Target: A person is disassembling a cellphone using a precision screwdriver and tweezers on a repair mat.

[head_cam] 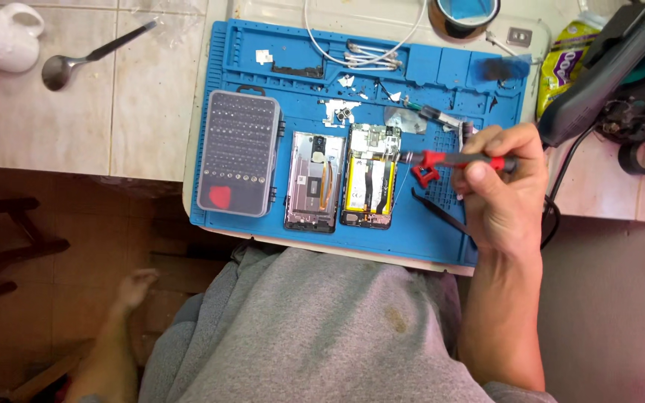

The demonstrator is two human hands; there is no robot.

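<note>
My right hand [503, 186] grips a red and black screwdriver [462, 160], held level and pointing left. Its tip reaches the upper right edge of an opened phone with a yellow battery [368, 179]. A red triangular pick [424, 175] shows just under the shaft. Left of the phone lies its separated rear panel [311, 183], inner side up. Both rest on a blue repair mat [300, 112]. Black tweezers [442, 214] lie on the mat beside my hand. My left hand is out of view.
A grey screwdriver-bit case [239, 153] sits on the mat's left side. Small parts and a white cable [367, 52] occupy the mat's top trays. A white mug [1, 33] and spoon [87, 58] are far left. A black corded tool [606, 67] and tape roll [643, 157] are right.
</note>
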